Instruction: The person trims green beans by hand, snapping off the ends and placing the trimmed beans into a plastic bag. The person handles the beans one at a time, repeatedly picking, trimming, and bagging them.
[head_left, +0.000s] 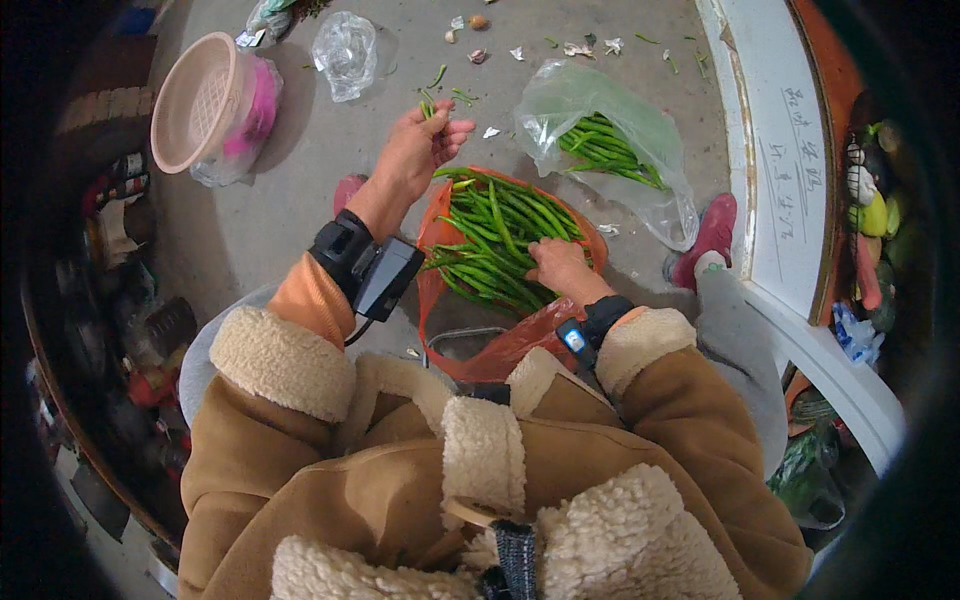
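Note:
Pinched between the thumb and fingers of my left hand (420, 146) is a short green piece (427, 107), seemingly of chili pepper. The hand is raised above the concrete floor, its other fingers spread loosely. My right hand (562, 264) rests on long green chili peppers (499, 217) heaped in an orange-red plastic bag (469, 358). Its fingertips dip among the peppers, so whether they grip one is hidden. Beyond that hand lies a clear plastic bag (540, 97) with more green chili peppers (607, 150) inside.
A pink plastic basket (160, 127) stands at the left near a crumpled clear bag (345, 56). An onion (478, 22), a garlic bulb (477, 56) and green scraps lie ahead. At the right, a white panel (780, 150) bearing handwriting borders produce shelves. My red shoe (709, 236) touches the floor beside it.

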